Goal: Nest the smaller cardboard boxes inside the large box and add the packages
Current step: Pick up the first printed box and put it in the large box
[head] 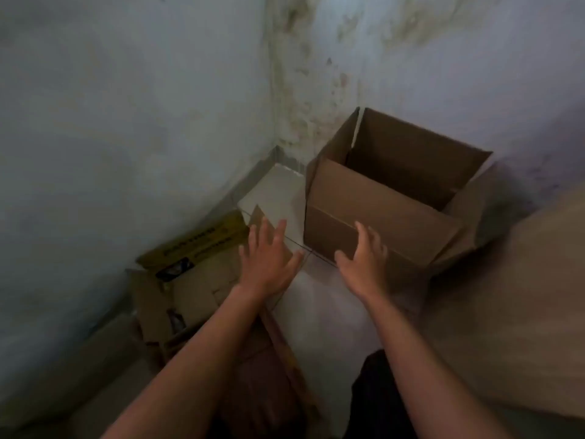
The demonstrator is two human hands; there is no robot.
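A large brown cardboard box (383, 210) stands on the floor near the room's corner, its flaps up and its inside dark. My right hand (364, 258) is spread in front of its near wall, close to the lower edge, holding nothing. My left hand (269, 258) hovers with fingers apart over the tiles to the left of that box. Under my left forearm lies a smaller cardboard box (186, 286) with a yellow printed flap, open against the left wall. Something dark lies inside it, too dim to name.
Stained pale walls (126, 122) meet in a corner behind the boxes. The floor (319, 312) is light tile. A big blurred tan surface (522, 296), perhaps more cardboard, fills the right side. A brown cardboard piece (266, 359) lies beneath my left arm.
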